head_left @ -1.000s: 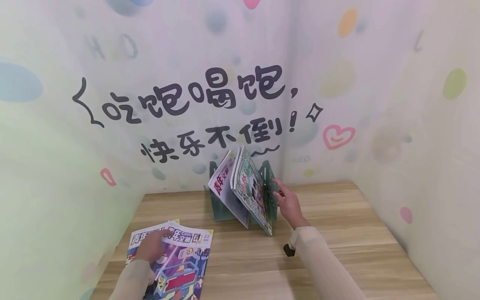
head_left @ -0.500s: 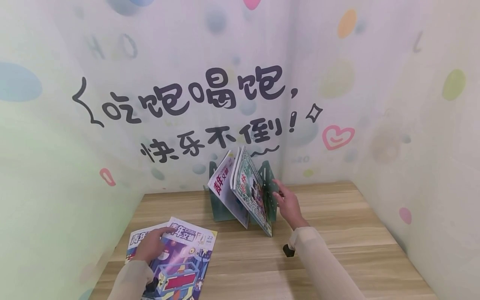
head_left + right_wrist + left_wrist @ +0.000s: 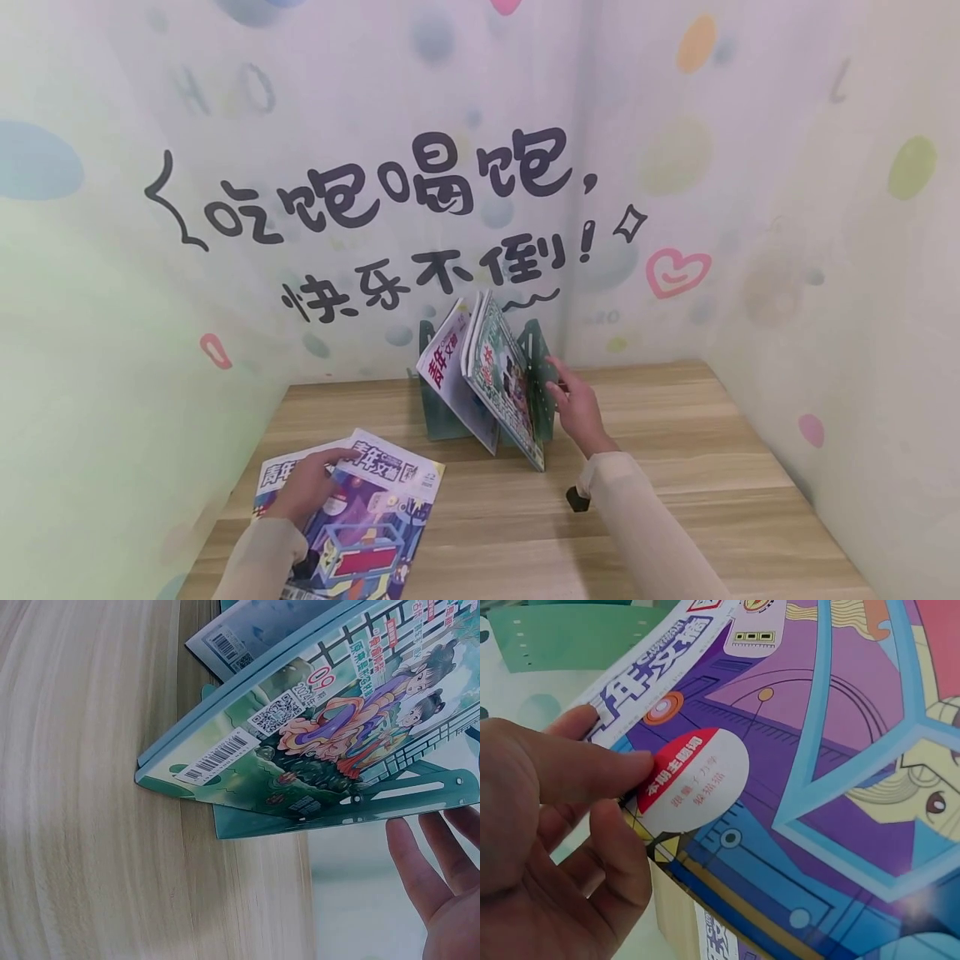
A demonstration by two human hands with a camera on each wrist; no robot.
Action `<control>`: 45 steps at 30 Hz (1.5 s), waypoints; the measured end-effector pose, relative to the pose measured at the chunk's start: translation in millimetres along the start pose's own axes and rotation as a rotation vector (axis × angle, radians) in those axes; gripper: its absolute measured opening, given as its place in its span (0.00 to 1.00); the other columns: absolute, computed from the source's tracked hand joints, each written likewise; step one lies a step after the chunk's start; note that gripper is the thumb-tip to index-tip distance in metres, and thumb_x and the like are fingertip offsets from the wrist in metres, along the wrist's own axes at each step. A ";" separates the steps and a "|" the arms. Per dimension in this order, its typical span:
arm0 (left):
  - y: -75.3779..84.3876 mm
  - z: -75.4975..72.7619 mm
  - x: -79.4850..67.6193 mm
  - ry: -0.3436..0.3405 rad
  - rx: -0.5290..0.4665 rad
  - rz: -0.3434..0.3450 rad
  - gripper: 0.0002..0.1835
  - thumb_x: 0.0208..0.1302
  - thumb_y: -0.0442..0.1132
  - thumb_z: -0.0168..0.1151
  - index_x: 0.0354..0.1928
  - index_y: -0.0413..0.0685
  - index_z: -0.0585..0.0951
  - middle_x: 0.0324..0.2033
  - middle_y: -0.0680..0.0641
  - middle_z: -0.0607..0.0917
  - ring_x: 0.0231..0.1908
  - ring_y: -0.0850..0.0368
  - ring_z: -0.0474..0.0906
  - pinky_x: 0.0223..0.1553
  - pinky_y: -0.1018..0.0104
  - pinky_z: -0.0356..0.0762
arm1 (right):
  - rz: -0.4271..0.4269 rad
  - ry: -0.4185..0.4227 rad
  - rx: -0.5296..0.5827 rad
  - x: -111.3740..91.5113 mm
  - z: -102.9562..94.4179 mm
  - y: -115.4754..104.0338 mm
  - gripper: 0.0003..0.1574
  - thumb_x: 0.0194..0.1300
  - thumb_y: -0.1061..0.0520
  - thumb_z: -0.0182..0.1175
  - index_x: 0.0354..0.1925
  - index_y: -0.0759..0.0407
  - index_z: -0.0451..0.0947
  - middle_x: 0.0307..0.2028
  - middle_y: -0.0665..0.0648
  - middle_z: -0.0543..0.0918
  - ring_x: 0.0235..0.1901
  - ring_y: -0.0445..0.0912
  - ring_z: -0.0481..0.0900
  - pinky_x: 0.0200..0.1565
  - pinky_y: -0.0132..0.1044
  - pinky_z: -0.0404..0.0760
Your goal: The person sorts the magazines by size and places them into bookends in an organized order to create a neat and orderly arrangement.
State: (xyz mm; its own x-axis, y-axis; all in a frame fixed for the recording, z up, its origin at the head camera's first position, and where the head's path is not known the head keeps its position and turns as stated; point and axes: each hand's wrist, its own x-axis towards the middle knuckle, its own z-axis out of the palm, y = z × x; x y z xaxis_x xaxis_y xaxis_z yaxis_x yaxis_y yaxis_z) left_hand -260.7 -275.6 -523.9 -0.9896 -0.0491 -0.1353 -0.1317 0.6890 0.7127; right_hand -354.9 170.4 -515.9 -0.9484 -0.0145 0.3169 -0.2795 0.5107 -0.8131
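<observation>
My left hand (image 3: 306,490) pinches the left edge of a purple magazine (image 3: 363,542), thumb on its cover and fingers underneath. In the left wrist view the magazine (image 3: 780,750) is tilted up, with a second magazine showing below it. That second magazine (image 3: 276,473) lies on the table at the left. My right hand (image 3: 581,414) has its fingertips against the right side of a green book rack (image 3: 542,354), fingers fairly straight, as the right wrist view also shows. Inside the rack, a white magazine (image 3: 447,362) and green-covered magazines (image 3: 501,379) lean at a slant.
The wood-grain table (image 3: 675,500) carries everything. A patterned wall sheet (image 3: 450,100) with black lettering rises behind the rack, and similar sheets close in the left and right sides.
My left hand has lifted the purple magazine's edge and shifted it slightly right and back, uncovering more of the one below. The right hand has stayed at the rack.
</observation>
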 end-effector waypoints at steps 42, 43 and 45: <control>33.0 4.1 -8.1 -0.027 -0.024 0.114 0.28 0.52 0.25 0.63 0.52 0.61 0.84 0.38 0.49 0.79 0.35 0.52 0.74 0.29 0.63 0.80 | -0.009 -0.001 -0.006 -2.1 -0.9 -1.4 0.30 0.74 0.58 0.52 0.71 0.45 0.64 0.62 0.62 0.73 0.49 0.56 0.78 0.39 0.44 0.85; 34.0 3.9 -8.8 -0.026 -0.025 0.120 0.28 0.51 0.25 0.63 0.52 0.61 0.84 0.38 0.49 0.80 0.35 0.52 0.74 0.28 0.64 0.79 | -0.009 -0.002 -0.007 -2.2 -0.9 -1.6 0.30 0.74 0.58 0.52 0.71 0.44 0.64 0.62 0.62 0.73 0.49 0.56 0.78 0.39 0.44 0.85; 37.0 3.5 -10.1 -0.021 -0.026 0.134 0.28 0.52 0.24 0.63 0.52 0.61 0.85 0.39 0.49 0.80 0.36 0.52 0.74 0.29 0.64 0.79 | -0.011 0.000 -0.008 -2.1 -0.8 -1.6 0.30 0.74 0.58 0.52 0.71 0.44 0.64 0.62 0.62 0.73 0.49 0.56 0.78 0.39 0.44 0.85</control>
State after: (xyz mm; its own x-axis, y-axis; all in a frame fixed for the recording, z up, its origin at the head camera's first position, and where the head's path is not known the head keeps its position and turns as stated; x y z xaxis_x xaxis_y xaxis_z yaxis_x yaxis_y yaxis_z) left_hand -255.4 -247.1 -498.6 -0.9970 0.0573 -0.0515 0.0001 0.6698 0.7426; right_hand -352.3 170.3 -514.9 -0.9452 -0.0202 0.3260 -0.2888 0.5177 -0.8053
